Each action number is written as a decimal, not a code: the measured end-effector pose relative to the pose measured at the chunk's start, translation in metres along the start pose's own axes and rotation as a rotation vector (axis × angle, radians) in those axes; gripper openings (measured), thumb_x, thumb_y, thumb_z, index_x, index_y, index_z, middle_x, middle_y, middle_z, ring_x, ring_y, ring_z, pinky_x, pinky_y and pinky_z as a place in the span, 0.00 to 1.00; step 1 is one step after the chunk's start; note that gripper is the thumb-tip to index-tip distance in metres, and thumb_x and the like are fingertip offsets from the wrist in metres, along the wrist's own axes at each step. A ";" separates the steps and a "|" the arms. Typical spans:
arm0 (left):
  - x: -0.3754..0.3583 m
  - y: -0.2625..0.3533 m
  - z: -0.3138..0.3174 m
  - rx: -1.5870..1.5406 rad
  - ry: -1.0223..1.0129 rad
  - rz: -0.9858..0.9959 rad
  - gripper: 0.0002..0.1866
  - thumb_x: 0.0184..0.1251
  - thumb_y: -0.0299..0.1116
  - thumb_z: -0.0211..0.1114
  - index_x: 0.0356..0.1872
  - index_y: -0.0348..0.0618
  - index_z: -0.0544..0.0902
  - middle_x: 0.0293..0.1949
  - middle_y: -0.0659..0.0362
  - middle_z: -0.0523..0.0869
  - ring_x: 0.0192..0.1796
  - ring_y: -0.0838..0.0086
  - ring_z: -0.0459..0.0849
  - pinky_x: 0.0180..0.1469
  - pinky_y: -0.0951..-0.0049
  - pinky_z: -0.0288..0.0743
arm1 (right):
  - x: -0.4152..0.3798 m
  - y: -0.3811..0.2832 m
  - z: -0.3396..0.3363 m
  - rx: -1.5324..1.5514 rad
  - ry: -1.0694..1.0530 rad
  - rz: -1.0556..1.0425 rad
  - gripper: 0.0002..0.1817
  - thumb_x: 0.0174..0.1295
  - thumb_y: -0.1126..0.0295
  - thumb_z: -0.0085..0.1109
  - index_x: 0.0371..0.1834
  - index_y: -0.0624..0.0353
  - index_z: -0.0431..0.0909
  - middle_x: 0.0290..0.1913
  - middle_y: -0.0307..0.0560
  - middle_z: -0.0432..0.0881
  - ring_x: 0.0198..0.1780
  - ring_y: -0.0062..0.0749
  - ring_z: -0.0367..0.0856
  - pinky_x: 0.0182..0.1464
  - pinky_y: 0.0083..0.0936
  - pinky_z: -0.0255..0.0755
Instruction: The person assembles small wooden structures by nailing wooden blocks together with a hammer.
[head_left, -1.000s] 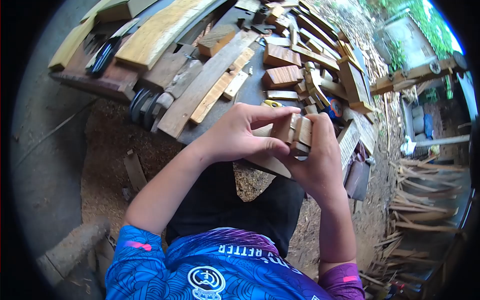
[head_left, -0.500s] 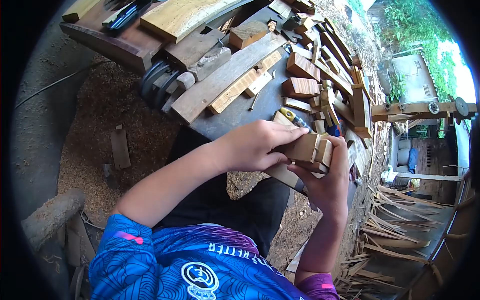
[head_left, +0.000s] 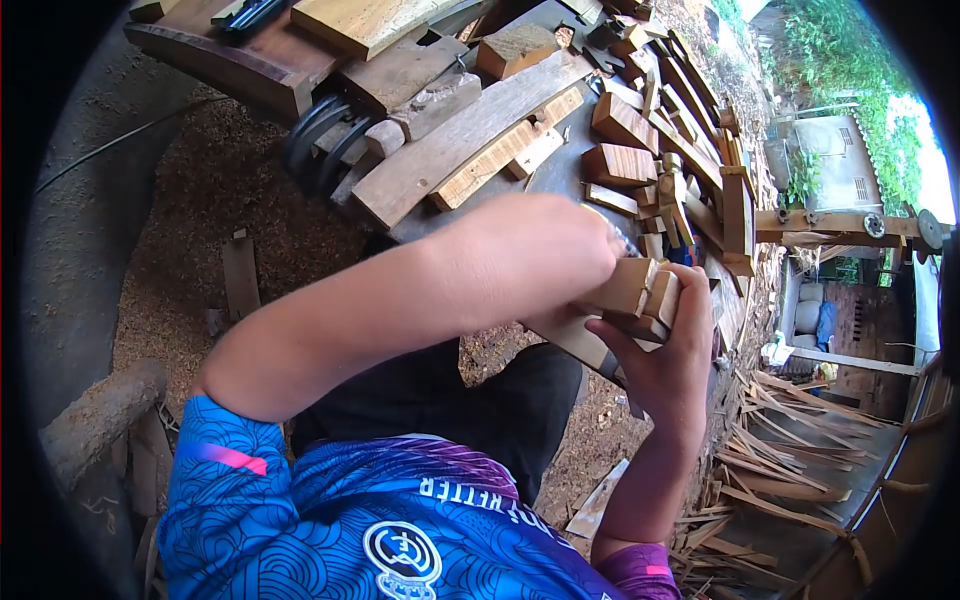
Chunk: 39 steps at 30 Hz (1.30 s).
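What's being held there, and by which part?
The right hand holds a small wooden block by its right end. Whether the left hand holds anything cannot be told from this view.

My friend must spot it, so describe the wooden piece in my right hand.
Find the cluttered workbench, then the right hand at its near edge. The wooden piece is pale brown, stepped at one end; neighbouring blocks lie on the workbench, but this is held.

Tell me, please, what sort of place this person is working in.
Probably a partly open-air woodworking shop: cut wood blocks crowd the workbench, what looks like sawdust covers the ground, and thin wood strips lie heaped nearby.
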<state>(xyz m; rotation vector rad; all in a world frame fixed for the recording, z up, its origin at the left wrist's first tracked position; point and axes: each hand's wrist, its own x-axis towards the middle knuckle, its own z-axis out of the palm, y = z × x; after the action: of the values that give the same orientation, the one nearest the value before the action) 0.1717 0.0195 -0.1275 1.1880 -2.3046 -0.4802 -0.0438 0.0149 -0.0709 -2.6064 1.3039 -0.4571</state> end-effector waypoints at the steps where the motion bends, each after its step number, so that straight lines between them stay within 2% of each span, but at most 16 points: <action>1: 0.002 -0.006 -0.003 0.003 0.000 0.005 0.28 0.61 0.23 0.66 0.65 0.32 0.78 0.53 0.48 0.88 0.50 0.54 0.90 0.52 0.59 0.86 | -0.001 0.001 0.000 0.005 0.003 -0.011 0.39 0.44 0.62 0.88 0.55 0.62 0.70 0.47 0.53 0.76 0.48 0.53 0.79 0.50 0.43 0.74; 4: 0.010 -0.021 -0.011 0.235 0.126 -0.026 0.25 0.63 0.24 0.64 0.63 0.32 0.79 0.53 0.50 0.88 0.49 0.56 0.91 0.52 0.59 0.86 | -0.001 -0.002 0.000 0.003 0.008 0.013 0.39 0.45 0.62 0.88 0.56 0.62 0.70 0.47 0.53 0.76 0.48 0.53 0.79 0.49 0.43 0.74; 7: 0.022 -0.020 -0.010 0.198 0.591 0.137 0.29 0.61 0.22 0.67 0.66 0.37 0.79 0.68 0.45 0.79 0.68 0.50 0.80 0.70 0.57 0.76 | -0.001 0.001 0.002 0.072 0.010 0.052 0.40 0.45 0.62 0.87 0.56 0.62 0.70 0.47 0.53 0.76 0.48 0.53 0.79 0.50 0.42 0.74; 8: 0.022 -0.016 -0.009 0.207 0.586 0.114 0.29 0.62 0.21 0.68 0.67 0.39 0.79 0.73 0.44 0.74 0.74 0.48 0.73 0.75 0.56 0.69 | -0.001 0.002 0.002 0.047 0.016 0.017 0.39 0.46 0.63 0.87 0.57 0.63 0.70 0.48 0.54 0.76 0.48 0.54 0.79 0.51 0.42 0.75; 9: 0.021 -0.012 -0.007 0.210 0.584 0.132 0.29 0.62 0.21 0.68 0.67 0.39 0.79 0.73 0.44 0.74 0.74 0.48 0.73 0.75 0.56 0.69 | -0.001 0.001 0.001 0.045 0.032 0.025 0.39 0.46 0.63 0.87 0.57 0.63 0.70 0.48 0.54 0.76 0.48 0.54 0.79 0.51 0.42 0.75; 11: 0.015 -0.011 0.003 -0.274 0.496 0.133 0.24 0.64 0.21 0.68 0.64 0.36 0.81 0.68 0.45 0.79 0.70 0.49 0.77 0.72 0.56 0.72 | -0.002 -0.001 0.001 0.067 0.018 0.045 0.38 0.47 0.63 0.86 0.57 0.63 0.70 0.49 0.55 0.76 0.49 0.53 0.79 0.51 0.43 0.75; 12: 0.011 -0.014 0.009 -0.373 0.454 0.099 0.19 0.66 0.21 0.68 0.59 0.34 0.84 0.59 0.47 0.86 0.61 0.55 0.85 0.64 0.61 0.79 | -0.004 0.000 0.001 0.090 0.019 0.053 0.37 0.48 0.64 0.84 0.57 0.63 0.70 0.50 0.56 0.76 0.50 0.55 0.80 0.52 0.44 0.75; 13: 0.008 -0.013 0.013 -0.374 0.437 0.118 0.19 0.66 0.21 0.68 0.59 0.34 0.84 0.59 0.47 0.86 0.61 0.55 0.85 0.64 0.61 0.79 | -0.004 0.001 0.000 0.090 0.037 0.070 0.37 0.48 0.64 0.84 0.57 0.63 0.70 0.50 0.56 0.76 0.50 0.55 0.80 0.52 0.44 0.75; 15: 0.004 -0.007 0.019 -0.640 0.255 -0.067 0.15 0.68 0.22 0.68 0.55 0.35 0.86 0.50 0.51 0.90 0.49 0.64 0.90 0.54 0.67 0.83 | -0.004 0.002 -0.001 0.086 0.044 0.000 0.37 0.49 0.63 0.84 0.57 0.63 0.71 0.49 0.58 0.76 0.49 0.57 0.80 0.51 0.45 0.75; 16: 0.004 -0.006 0.025 -0.649 0.306 -0.078 0.13 0.69 0.23 0.68 0.53 0.37 0.88 0.46 0.54 0.91 0.44 0.72 0.90 0.49 0.72 0.84 | -0.004 0.005 -0.003 0.108 0.034 -0.007 0.36 0.49 0.63 0.84 0.57 0.63 0.70 0.49 0.59 0.76 0.49 0.58 0.80 0.50 0.45 0.75; 19: 0.008 -0.001 0.035 -0.811 0.315 -0.156 0.13 0.69 0.24 0.69 0.53 0.40 0.89 0.44 0.57 0.92 0.42 0.77 0.88 0.46 0.75 0.82 | -0.007 0.007 -0.005 0.133 0.056 0.011 0.36 0.50 0.62 0.84 0.57 0.62 0.70 0.49 0.58 0.77 0.49 0.57 0.80 0.50 0.45 0.75; 26: 0.025 0.016 0.021 -0.806 0.212 -0.243 0.13 0.68 0.26 0.72 0.52 0.44 0.91 0.39 0.60 0.93 0.36 0.82 0.85 0.39 0.79 0.75 | -0.022 0.029 -0.014 0.274 0.058 0.130 0.39 0.49 0.59 0.86 0.58 0.60 0.70 0.50 0.53 0.78 0.49 0.47 0.82 0.51 0.39 0.76; 31: 0.053 0.018 0.020 -0.658 0.291 0.060 0.11 0.66 0.27 0.73 0.48 0.44 0.93 0.39 0.57 0.93 0.35 0.78 0.86 0.37 0.74 0.76 | -0.040 0.047 -0.021 0.434 0.078 0.260 0.41 0.45 0.59 0.88 0.59 0.60 0.72 0.53 0.52 0.78 0.53 0.46 0.81 0.56 0.39 0.76; 34: 0.075 0.027 0.017 -0.641 0.210 0.073 0.14 0.61 0.27 0.72 0.49 0.45 0.93 0.36 0.55 0.93 0.37 0.73 0.90 0.43 0.71 0.82 | -0.053 0.067 -0.026 0.195 0.186 0.166 0.41 0.42 0.58 0.88 0.58 0.60 0.76 0.61 0.54 0.76 0.65 0.52 0.73 0.67 0.43 0.69; 36: 0.089 0.034 0.017 -0.553 0.148 0.101 0.20 0.55 0.28 0.69 0.52 0.47 0.93 0.34 0.55 0.93 0.39 0.71 0.92 0.50 0.71 0.84 | -0.064 0.080 -0.026 0.169 0.199 0.168 0.41 0.43 0.57 0.87 0.59 0.61 0.76 0.62 0.54 0.76 0.66 0.52 0.72 0.67 0.43 0.68; 39: 0.106 0.042 0.024 -0.476 0.134 0.098 0.21 0.55 0.29 0.70 0.52 0.48 0.93 0.34 0.55 0.93 0.39 0.70 0.92 0.48 0.71 0.84 | -0.076 0.091 -0.024 0.166 0.221 0.177 0.41 0.46 0.54 0.85 0.61 0.61 0.76 0.62 0.55 0.76 0.68 0.53 0.70 0.69 0.45 0.67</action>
<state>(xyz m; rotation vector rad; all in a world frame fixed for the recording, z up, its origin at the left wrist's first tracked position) 0.0786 -0.0426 -0.0972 0.8422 -1.9719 -0.8286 -0.1635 0.0210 -0.0901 -2.3329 1.4786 -0.8034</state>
